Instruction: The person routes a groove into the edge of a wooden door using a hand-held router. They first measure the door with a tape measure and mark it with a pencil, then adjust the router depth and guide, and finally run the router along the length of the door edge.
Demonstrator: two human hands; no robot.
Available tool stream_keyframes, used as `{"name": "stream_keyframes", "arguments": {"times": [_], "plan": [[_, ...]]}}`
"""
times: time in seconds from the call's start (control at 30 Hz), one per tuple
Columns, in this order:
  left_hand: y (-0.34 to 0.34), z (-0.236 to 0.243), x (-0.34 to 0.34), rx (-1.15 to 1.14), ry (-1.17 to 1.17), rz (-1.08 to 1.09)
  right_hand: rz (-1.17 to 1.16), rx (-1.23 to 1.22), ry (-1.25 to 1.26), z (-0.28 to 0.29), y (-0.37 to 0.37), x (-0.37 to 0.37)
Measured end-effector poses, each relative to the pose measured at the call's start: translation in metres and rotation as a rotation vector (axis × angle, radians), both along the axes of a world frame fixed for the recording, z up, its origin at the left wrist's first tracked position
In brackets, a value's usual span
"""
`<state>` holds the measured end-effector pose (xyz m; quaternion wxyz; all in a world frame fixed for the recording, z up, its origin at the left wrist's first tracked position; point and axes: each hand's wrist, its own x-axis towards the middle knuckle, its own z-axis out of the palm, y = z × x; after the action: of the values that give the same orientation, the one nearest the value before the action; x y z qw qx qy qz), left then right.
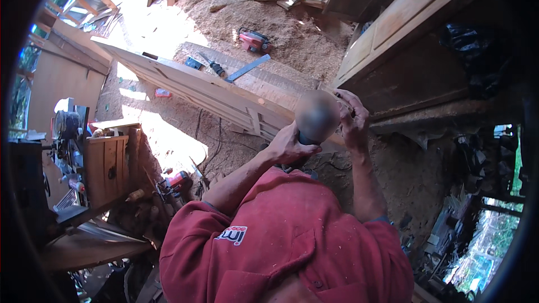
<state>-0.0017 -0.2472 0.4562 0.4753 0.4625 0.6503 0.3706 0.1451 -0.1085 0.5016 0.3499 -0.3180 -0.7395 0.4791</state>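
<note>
In front of my chest, my left hand [289, 145] is closed around a dark blue object [307, 139]. A round blur covers most of that object, so its kind cannot be made out. My right hand [353, 116] is raised beside it, fingers bent and pinched together near the blur; whatever they hold is hidden or too small to name. Just beyond both hands, a wooden panel door [196, 87] stands on its long edge. Close to it lie a metal ruler-like square [247, 69] and a dark hand tool [215, 67].
A red power tool [254, 41] rests on the sawdust farther off. To the left are a wooden cabinet [109, 163], a red drill [178, 180] and dark cables [219, 134] on the ground. A large wooden piece [387, 33] leans at the right, with a black plastic bag [477, 56] beside it.
</note>
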Motion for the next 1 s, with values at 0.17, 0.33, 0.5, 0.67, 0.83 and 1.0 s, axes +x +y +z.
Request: {"name": "stream_keyframes", "arguments": {"times": [0.17,0.33,0.5,0.67,0.83,1.0], "plan": [[-0.029,-0.015,-0.017,0.053,-0.056,0.018,0.065,-0.059,0.008,-0.009,-0.021,-0.021],[-0.070,-0.017,-0.022,0.042,-0.106,0.125,0.148,-0.123,0.049,-0.026,-0.050,-0.038],[-0.121,-0.029,-0.036,0.043,-0.238,0.256,0.322,-0.190,0.018,-0.026,-0.089,-0.078],[-0.134,-0.022,-0.086,0.090,-0.293,0.294,0.395,-0.100,-0.019,-0.015,-0.096,-0.138],[-0.160,-0.032,-0.171,0.084,-0.364,0.370,0.453,-0.007,-0.011,-0.051,-0.114,-0.237],[-0.215,-0.046,-0.260,0.106,-0.393,0.434,0.506,-0.026,0.000,-0.065,-0.162,-0.340]]}}
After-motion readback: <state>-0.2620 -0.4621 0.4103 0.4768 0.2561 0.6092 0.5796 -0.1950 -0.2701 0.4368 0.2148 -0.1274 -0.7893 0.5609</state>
